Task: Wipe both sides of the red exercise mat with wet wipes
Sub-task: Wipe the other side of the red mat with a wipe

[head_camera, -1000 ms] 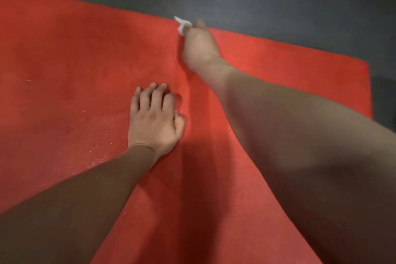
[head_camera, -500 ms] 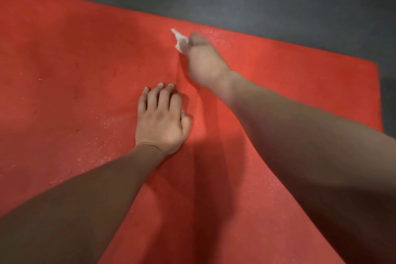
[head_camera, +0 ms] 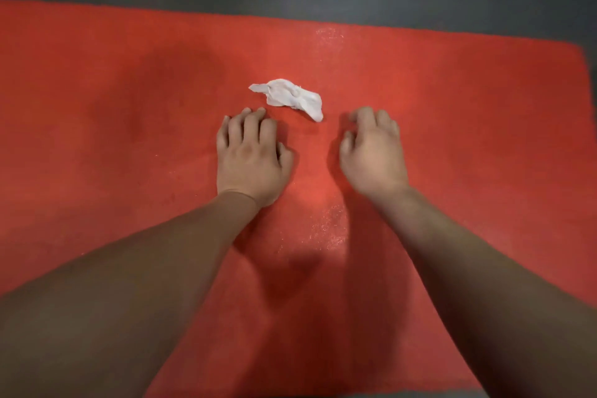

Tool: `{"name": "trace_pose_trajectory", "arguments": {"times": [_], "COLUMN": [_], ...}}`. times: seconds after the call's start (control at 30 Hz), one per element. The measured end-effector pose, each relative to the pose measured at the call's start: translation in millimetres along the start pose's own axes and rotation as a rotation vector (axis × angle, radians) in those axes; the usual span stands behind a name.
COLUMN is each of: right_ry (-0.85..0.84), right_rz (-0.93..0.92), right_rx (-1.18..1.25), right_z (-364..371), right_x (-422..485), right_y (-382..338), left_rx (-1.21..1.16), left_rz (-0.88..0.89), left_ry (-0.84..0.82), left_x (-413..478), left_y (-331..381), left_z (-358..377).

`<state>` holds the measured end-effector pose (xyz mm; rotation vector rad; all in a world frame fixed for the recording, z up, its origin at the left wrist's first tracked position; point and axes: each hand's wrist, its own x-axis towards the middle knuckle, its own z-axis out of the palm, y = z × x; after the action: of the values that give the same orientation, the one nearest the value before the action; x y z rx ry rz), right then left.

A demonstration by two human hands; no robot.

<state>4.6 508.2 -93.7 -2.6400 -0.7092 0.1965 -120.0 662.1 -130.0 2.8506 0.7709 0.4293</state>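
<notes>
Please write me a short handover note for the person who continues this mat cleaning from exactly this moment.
Left hand: flat on the mat, holding nothing.
Right hand: fingers loosely bent, holding nothing.
Wipe: crumpled, lying loose on the mat just beyond both hands.
Done: wet shine shows in patches on the top side.
To do: pick up the wipe, probably finish the top, then turn the mat over and wipe the other side.

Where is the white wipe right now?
In the head view, the wet wipe lies loose on the red mat, just beyond and between the left hand and the right hand.
</notes>
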Motion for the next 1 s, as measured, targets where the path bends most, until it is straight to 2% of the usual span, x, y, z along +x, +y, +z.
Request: {"name": "trace_pose_trajectory", "arguments": {"times": [0.07,0.2,0.4,0.5,0.63,0.73,0.83,0.9,1.0], "right_ry": [-0.006,0.099,0.181,0.172,0.191,0.197,0.208,0.209,0.207], "right_rz": [0.095,0.074,0.076,0.095,0.098,0.096,0.093,0.097,0.1], "right_rx": [-0.127,-0.197,-0.157,-0.148,-0.154,-0.148,-0.146,-0.149,-0.139], "right_z": [10.7,27.0,24.5,24.5,25.9,24.4,25.0,25.9,26.3], "right_x": [-16.3,-19.1,-19.8,-19.5,-19.7,-19.3,-19.4,-19.9,-19.8], "right_y": [7.7,9.3,11.3,9.8,10.2,9.6,9.7,10.2,10.2], "left_rx": [0.002,0.009,-0.099,-0.124,-0.116,-0.131,0.047,0.183,0.204], "left_rz": [-0.008,-0.036,0.197,0.309,0.521,0.515,0.48,0.37,0.139], "left_ry": [-0.022,-0.035,-0.154,-0.236,-0.264,-0.406,-0.566,-0.58,-0.605], "left_x": [-0.3,11.5,55.7,65.7,56.0,49.2,51.5,65.3,91.6], "left_y": [0.2,6.1,24.7,15.2,0.2,-2.2,-4.9,-11.0,-15.7], "left_z": [-0.3,-11.9,-21.7,-14.0,-15.2,-22.0,-23.8,-21.1,-19.5]}}
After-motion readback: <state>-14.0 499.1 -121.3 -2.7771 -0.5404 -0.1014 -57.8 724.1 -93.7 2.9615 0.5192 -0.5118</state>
